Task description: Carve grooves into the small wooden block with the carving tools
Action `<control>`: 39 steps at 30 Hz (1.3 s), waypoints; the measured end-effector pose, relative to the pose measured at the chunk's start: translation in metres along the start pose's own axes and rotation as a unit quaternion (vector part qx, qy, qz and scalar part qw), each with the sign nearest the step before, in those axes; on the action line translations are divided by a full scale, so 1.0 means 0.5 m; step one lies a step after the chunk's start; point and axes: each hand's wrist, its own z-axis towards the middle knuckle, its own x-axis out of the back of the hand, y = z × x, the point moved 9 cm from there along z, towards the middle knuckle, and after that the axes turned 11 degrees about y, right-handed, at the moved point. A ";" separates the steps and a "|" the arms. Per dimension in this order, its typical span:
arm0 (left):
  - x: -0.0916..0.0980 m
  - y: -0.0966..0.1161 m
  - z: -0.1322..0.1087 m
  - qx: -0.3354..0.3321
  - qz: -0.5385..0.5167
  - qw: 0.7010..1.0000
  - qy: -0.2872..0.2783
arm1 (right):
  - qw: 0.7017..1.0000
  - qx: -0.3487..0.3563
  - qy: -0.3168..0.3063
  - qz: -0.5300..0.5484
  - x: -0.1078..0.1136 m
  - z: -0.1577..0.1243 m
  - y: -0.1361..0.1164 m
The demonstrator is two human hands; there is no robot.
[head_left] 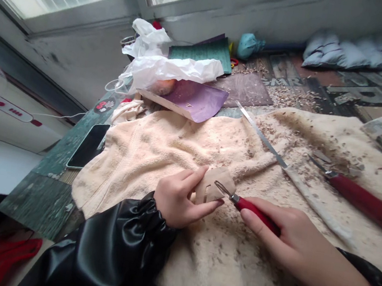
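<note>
My left hand (184, 200) grips a small tan carved piece (219, 180), thumb and fingers pressed on its edges; a cut-out groove shows on its face. In my right hand (290, 246) is a loop carving tool (259, 214) with a red handle, held like a pen. Its metal loop lies over the piece; whether it touches cannot be made out. Under both hands spreads a cream towel (162, 143) strewn with shavings. A second red-handled tool (367, 197) lies to the right, beside a long thin blade with a pale wrapped handle (312, 203).
A phone (88, 146) lies at the towel's left edge. Behind are a purple sheet (201, 101), a white plastic bag (184, 68) and a green mat (209, 51). Grey-blue bundles (364, 54) line the wall at back right. A fan-like device (8, 107) is at left.
</note>
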 end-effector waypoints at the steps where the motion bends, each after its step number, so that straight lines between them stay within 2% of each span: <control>1: 0.002 -0.003 0.000 0.001 0.016 1.000 0.005 | 1.000 0.006 0.006 -0.011 0.001 0.001 0.000; 10: 0.011 -0.007 0.002 -0.008 0.045 0.999 0.021 | 0.999 0.029 0.039 -0.025 0.009 0.004 -0.007; 22: 0.004 0.005 -0.001 -0.054 0.085 0.995 0.009 | 0.999 0.021 0.014 -0.022 -0.004 0.001 -0.005; 32: -0.002 0.003 -0.007 -0.048 0.092 0.995 0.014 | 0.998 0.038 0.036 -0.042 -0.024 -0.005 -0.002; 39: -0.002 -0.011 -0.003 -0.020 0.114 0.993 -0.002 | 0.998 0.013 0.035 -0.046 -0.011 -0.001 -0.002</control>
